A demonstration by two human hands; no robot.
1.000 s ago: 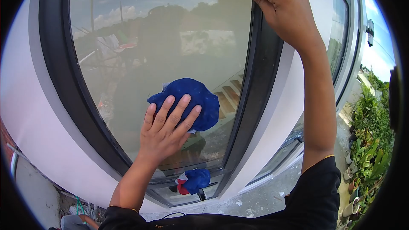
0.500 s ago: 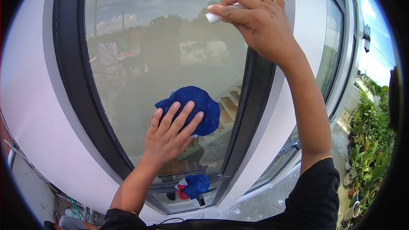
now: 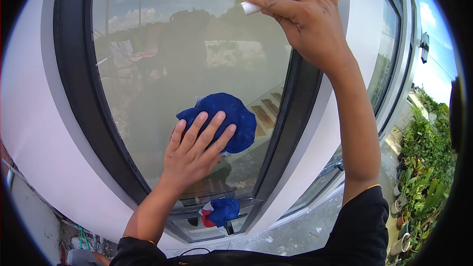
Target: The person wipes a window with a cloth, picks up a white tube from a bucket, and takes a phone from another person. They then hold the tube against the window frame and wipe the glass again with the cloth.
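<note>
My left hand (image 3: 193, 149) lies with its fingers spread on a blue cloth (image 3: 231, 123), pressing it flat against the window glass (image 3: 148, 88). Pale edges of another layer show behind the cloth. At the upper right, my right hand (image 3: 310, 19) is wrapped round a white stick-like object (image 3: 252, 8), held near the dark window frame (image 3: 308, 76). Both ends of that object stick out past my fingers.
Below, a blue, red and white cloth (image 3: 222, 211) hangs at a black handle. Potted plants (image 3: 423, 177) line the right side, beyond a concrete floor (image 3: 310, 226). Part of a person (image 3: 84, 257) shows at the bottom left.
The view has shifted slightly. The white object and my right hand now appear a little higher and further right. My left hand still rests on the blue cloth, which has barely moved.
</note>
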